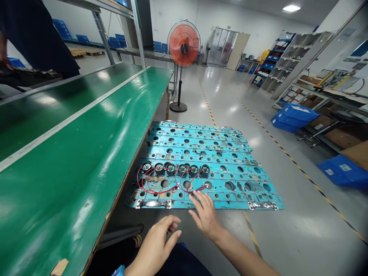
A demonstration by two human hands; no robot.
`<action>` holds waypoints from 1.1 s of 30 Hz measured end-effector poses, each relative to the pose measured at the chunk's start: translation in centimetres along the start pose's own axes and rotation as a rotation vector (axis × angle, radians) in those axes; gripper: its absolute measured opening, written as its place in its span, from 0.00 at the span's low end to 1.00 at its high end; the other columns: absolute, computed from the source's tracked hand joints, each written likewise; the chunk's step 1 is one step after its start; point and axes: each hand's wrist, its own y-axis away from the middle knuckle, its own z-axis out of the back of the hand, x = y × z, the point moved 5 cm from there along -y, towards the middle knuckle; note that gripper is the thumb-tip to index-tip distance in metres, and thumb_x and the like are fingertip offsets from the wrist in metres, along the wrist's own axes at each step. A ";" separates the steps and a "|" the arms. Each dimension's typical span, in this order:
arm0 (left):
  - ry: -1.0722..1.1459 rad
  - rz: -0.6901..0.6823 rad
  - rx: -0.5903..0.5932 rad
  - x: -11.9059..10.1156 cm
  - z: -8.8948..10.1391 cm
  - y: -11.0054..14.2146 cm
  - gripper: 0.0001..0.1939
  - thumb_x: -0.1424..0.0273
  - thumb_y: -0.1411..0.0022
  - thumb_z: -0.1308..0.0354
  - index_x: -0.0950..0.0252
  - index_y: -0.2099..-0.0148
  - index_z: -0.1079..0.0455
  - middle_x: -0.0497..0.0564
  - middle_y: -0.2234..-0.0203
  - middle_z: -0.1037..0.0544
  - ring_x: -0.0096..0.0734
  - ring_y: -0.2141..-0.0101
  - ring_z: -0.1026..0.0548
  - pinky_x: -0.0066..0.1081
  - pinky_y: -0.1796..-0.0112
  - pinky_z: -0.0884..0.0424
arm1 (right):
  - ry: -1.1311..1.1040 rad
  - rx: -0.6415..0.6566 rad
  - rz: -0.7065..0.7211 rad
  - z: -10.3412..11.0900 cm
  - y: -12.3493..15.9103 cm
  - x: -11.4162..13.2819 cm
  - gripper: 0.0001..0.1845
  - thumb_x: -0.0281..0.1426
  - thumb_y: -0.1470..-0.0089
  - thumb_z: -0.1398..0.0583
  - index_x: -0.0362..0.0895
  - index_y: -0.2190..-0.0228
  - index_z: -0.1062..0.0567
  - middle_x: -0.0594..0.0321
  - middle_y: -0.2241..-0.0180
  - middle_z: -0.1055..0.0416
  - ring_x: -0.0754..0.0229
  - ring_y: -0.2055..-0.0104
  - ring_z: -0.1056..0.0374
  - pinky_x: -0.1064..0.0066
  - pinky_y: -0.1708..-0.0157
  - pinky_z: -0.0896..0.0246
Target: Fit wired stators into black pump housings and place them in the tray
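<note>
A turquoise board (189, 152) with rows of round holes lies ahead of me. A row of small round black parts (182, 170) with green faces stands on its left half. Thin red wires (146, 188) loop from these parts toward the near edge, ending in small white connectors (207, 185). My right hand (205, 212) reaches over the near edge of the board with fingers spread, close to the wires. Whether its fingertips touch the board I cannot tell. Lower left, my left hand (159, 241) hovers before the board, fingers bent and thumb apart, with nothing visible in it.
Along my left runs a green-topped workbench (120, 115). Metal handles (153, 203) sit on the board's near edge. An orange stand fan (184, 48) is beyond it. Blue bins (293, 117) and shelving line the right. Another person (31, 34) stands at upper left.
</note>
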 end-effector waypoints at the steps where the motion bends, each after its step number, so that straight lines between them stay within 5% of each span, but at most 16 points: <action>1: -0.022 -0.005 0.003 0.0 0.3 0.5 0.09 0.66 0.32 0.45 0.59 0.51 0.29 0.52 0.58 0.21 0.35 0.59 0.22 0.33 0.55 0.27 | -0.034 -0.030 0.013 0.2 0.0 0.4 0.25 0.32 0.35 0.43 0.46 0.38 0.34 0.53 0.38 0.34 0.49 0.36 0.41 0.51 0.37 0.46; 5: -0.128 -0.040 -0.003 -0.3 1.9 2.8 0.09 0.66 0.33 0.44 0.57 0.51 0.27 0.52 0.58 0.20 0.37 0.58 0.21 0.32 0.55 0.25 | -0.177 -0.119 0.064 0.8 -0.1 2.5 0.16 0.32 0.36 0.42 0.48 0.47 0.26 0.56 0.50 0.27 0.52 0.47 0.32 0.52 0.43 0.40; 9: -0.208 -0.091 -0.012 -0.6 3.0 4.9 0.09 0.66 0.34 0.43 0.55 0.52 0.26 0.50 0.60 0.19 0.37 0.58 0.19 0.30 0.57 0.24 | -0.291 -0.224 -0.066 1.2 -0.4 2.1 0.06 0.31 0.36 0.42 0.48 0.60 0.24 0.59 0.63 0.27 0.55 0.59 0.30 0.61 0.55 0.33; 15: -0.229 -0.111 -0.022 -0.4 3.3 6.2 0.11 0.64 0.33 0.43 0.53 0.50 0.26 0.49 0.58 0.18 0.36 0.57 0.19 0.30 0.55 0.22 | -0.259 -0.188 -0.217 0.5 -2.3 -2.3 0.20 0.37 0.34 0.42 0.45 0.44 0.29 0.57 0.63 0.27 0.55 0.63 0.29 0.63 0.60 0.29; 22: -0.242 -0.141 -0.028 0.1 3.1 6.4 0.11 0.63 0.33 0.43 0.52 0.50 0.26 0.48 0.58 0.18 0.36 0.57 0.19 0.29 0.56 0.22 | -0.143 -0.086 -0.197 -1.0 -3.0 -5.5 0.18 0.35 0.31 0.48 0.45 0.57 0.18 0.57 0.66 0.27 0.58 0.65 0.28 0.67 0.63 0.28; 33: -0.246 -0.116 0.033 -0.2 3.2 6.9 0.15 0.69 0.38 0.40 0.53 0.49 0.25 0.49 0.57 0.17 0.38 0.56 0.18 0.30 0.55 0.22 | -0.003 -0.035 -0.154 -0.5 -2.8 -6.1 0.18 0.29 0.33 0.49 0.48 0.54 0.20 0.58 0.65 0.26 0.56 0.64 0.30 0.69 0.67 0.33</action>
